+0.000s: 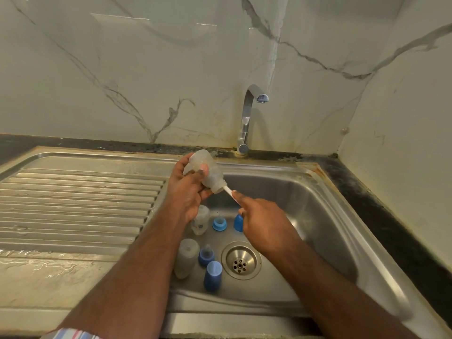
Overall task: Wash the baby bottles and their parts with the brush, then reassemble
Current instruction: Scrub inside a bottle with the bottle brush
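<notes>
Here the left hand (pixel 188 189) grips a bottle (pixel 205 172) — right hand (pixel 264 223) holds the brush (pixel 228 190) inside

My left hand (pixel 189 189) holds a bottle (pixel 204 171) above the sink basin (pixel 318 216), neck tilted down to the right; my right hand (pixel 264 223), just right of it, holds the brush handle (pixel 228 190), which runs into the neck. Tap (pixel 247 118) stands behind the basin, draining board (pixel 80 204) to its left. In the basin, front-left of the drain (pixel 241 260): 2 more bottles (pixel 187 258) (pixel 201 220), teat w/ ring (pixel 206 256), cap (pixel 213 275). Behind the drain: 2nd teat (pixel 219 223), another cap (pixel 237 222) beside it.
</notes>
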Tool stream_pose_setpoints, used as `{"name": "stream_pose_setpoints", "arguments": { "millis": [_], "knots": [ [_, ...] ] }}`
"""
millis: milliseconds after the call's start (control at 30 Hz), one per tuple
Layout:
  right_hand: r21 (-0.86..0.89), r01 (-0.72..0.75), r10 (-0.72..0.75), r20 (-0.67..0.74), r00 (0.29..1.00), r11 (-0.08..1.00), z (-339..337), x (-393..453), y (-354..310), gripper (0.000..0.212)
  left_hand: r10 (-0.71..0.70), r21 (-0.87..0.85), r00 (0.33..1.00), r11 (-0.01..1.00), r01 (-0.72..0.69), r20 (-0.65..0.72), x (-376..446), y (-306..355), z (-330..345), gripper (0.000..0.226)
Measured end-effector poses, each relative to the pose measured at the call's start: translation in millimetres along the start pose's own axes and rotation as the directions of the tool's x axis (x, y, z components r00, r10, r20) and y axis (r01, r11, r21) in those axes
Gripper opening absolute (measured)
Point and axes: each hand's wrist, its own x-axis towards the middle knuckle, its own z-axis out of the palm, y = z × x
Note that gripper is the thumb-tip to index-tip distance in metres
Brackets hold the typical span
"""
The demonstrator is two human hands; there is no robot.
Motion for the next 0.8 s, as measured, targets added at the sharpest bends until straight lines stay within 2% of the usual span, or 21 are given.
{"name": "stream_pose_setpoints", "arguments": {
  "millis": [67, 133, 167, 200, 233, 300, 333, 400, 433, 500, 567, 633, 667, 700, 767, 800],
  "knots": [
    [0.267, -0.064, 0.036, 0.108, 0.993, 0.962, -5.0, -0.6, -0.9, 0.047, -0.005, -0.042, 1.0, 0.999, 0.005, -0.02, 1.1, 1.7, -0.2, 0.05],
    [0.563, -0.169, 0.066, 0.198, 0.978, 0.809, -12.3, -2.5, 1.4, 0.041, -0.019, -0.074, 0.999, 0.997, 0.017, -0.029, 1.8, 3.3, 0.0, 0.047],
    [0.619, -0.198, 0.086, 0.207, 0.975, 0.76, -13.9, -4.4, 2.3, 0.04, -0.026, -0.082, 0.999, 0.996, 0.023, -0.029, 1.3, 3.7, 0.2, 0.046],
    [0.605, -0.185, 0.101, 0.171, 0.98, 0.774, -14.5, -5.3, 1.7, 0.039, -0.027, -0.085, 0.999, 0.996, 0.024, -0.034, 1.0, 4.2, 0.1, 0.045],
    [0.51, -0.134, 0.1, 0.094, 0.991, 0.85, -14.5, -4.9, 2.1, 0.04, -0.023, -0.082, 0.999, 0.996, 0.02, -0.044, 1.3, 4.5, -0.2, 0.045],
    [0.164, -0.037, 0.038, -0.002, 0.999, 0.986, -12.1, -4.7, 2.9, 0.045, -0.011, -0.072, 0.997, 0.997, 0.006, -0.071, 1.9, 4.8, -1.4, 0.046],
    [0.002, -0.009, 0.009, -0.018, 1.0, 1.0, -10.5, -5.5, 1.7, 0.048, -0.007, -0.074, 0.997, 0.997, 0.001, -0.079, 2.2, 5.3, -1.9, 0.047],
    [-0.125, 0.017, -0.018, -0.006, 1.0, 0.992, -5.6, -6.1, -3.0, 0.051, 0.0, -0.081, 0.996, 0.997, -0.007, -0.087, 3.2, 5.8, -4.3, 0.05],
    [-0.098, 0.018, -0.016, 0.021, 1.0, 0.995, -5.0, -5.6, -4.5, 0.051, 0.001, -0.085, 0.996, 0.996, -0.009, -0.088, 3.2, 5.8, -4.6, 0.051],
    [0.169, -0.032, 0.013, 0.11, 0.994, 0.985, -8.8, -3.8, -3.7, 0.046, -0.003, -0.093, 0.996, 0.996, -0.004, -0.084, 2.4, 5.5, -3.7, 0.051],
    [0.521, -0.187, 0.081, 0.219, 0.972, 0.833, -14.4, -4.5, 0.4, 0.04, -0.008, -0.101, 0.997, 0.995, 0.0, -0.074, 2.0, 5.7, -3.7, 0.05],
    [0.693, -0.292, 0.135, 0.272, 0.953, 0.659, -17.0, -6.6, 2.5, 0.038, -0.018, -0.108, 0.998, 0.994, 0.012, -0.058, 1.7, 5.5, -2.9, 0.047],
    [0.694, -0.283, 0.152, 0.245, 0.958, 0.662, -16.1, -6.7, 2.4, 0.038, -0.022, -0.097, 0.999, 0.995, 0.017, -0.048, 1.2, 5.1, -2.5, 0.045],
    [0.632, -0.238, 0.155, 0.185, 0.97, 0.737, -14.8, -5.9, 1.1, 0.039, -0.025, -0.078, 0.999, 0.997, 0.022, -0.041, 0.6, 4.0, -1.8, 0.044],
    [0.377, -0.132, 0.115, 0.069, 0.991, 0.917, -11.7, -3.5, -3.0, 0.042, -0.032, -0.037, 0.999, 0.999, 0.03, -0.031, -1.1, 1.2, 0.1, 0.045],
    [0.256, -0.103, 0.095, 0.044, 0.994, 0.961, -10.9, -2.3, -5.1, 0.044, -0.032, -0.023, 0.999, 0.999, 0.032, -0.026, -1.7, 0.1, 1.1, 0.045]
  ]
}}
